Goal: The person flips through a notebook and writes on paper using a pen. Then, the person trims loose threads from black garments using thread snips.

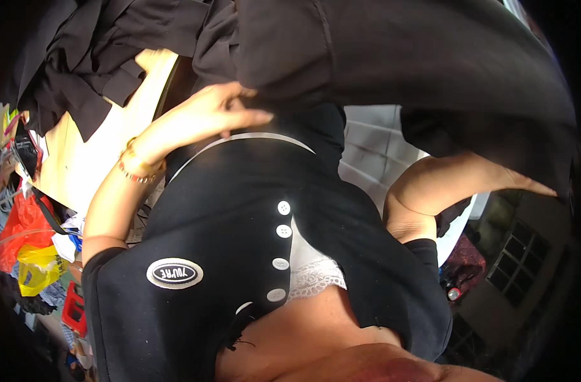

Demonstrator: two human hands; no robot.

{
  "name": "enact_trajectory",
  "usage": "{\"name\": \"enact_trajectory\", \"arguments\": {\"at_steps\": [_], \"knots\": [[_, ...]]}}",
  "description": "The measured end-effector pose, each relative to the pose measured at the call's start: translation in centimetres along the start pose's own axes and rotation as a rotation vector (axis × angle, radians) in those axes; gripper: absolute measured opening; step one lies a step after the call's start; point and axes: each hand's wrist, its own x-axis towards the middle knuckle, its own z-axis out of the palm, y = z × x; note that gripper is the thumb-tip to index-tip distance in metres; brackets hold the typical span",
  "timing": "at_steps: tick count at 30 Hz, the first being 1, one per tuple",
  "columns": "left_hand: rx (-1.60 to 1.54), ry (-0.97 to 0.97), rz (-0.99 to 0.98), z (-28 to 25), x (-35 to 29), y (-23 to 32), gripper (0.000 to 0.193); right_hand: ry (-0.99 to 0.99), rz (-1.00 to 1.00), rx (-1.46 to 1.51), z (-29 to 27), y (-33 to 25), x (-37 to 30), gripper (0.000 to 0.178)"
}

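A large piece of black fabric (392, 51) stretches across the upper middle and right, with a seam running through it. My right hand (504, 173) is at its lower right edge, holding it up. The fabric covers most of those fingers, and only one stretched digit shows plainly. My left hand (224, 111) is beside the fabric's left lower edge, in front of my waist. Its fingers are apart and loosely bent, with nothing visible between them, and the upper fingertips are close to the cloth. Bracelets (138, 169) circle my left wrist.
More black fabric pieces (80, 70) lie heaped on a pale tabletop (80, 159) at the left. Below it are a red plastic bag (26, 226), a yellow bag (39, 267) and a red plastic container (74, 310). Light floor tiles (373, 143) show beneath the raised cloth.
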Motion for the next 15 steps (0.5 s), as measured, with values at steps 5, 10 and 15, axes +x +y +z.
{"name": "enact_trajectory", "arguments": {"at_steps": [5, 10, 15], "knots": [[-0.188, 0.234, 0.357, -0.5, 5.4, 3.0, 0.035, -0.08, -0.011, 0.114, 4.8, -7.5, 1.5, 0.035], [-0.279, -0.036, 0.48, -5.4, 6.1, 7.7, 0.025, -0.151, -0.017, 0.189, 2.9, -8.9, 5.4, 0.033], [-0.262, 0.286, 0.672, -3.0, 1.8, 11.2, 0.025, -0.151, 0.058, 0.27, -7.6, -5.2, 10.7, 0.032]]}}
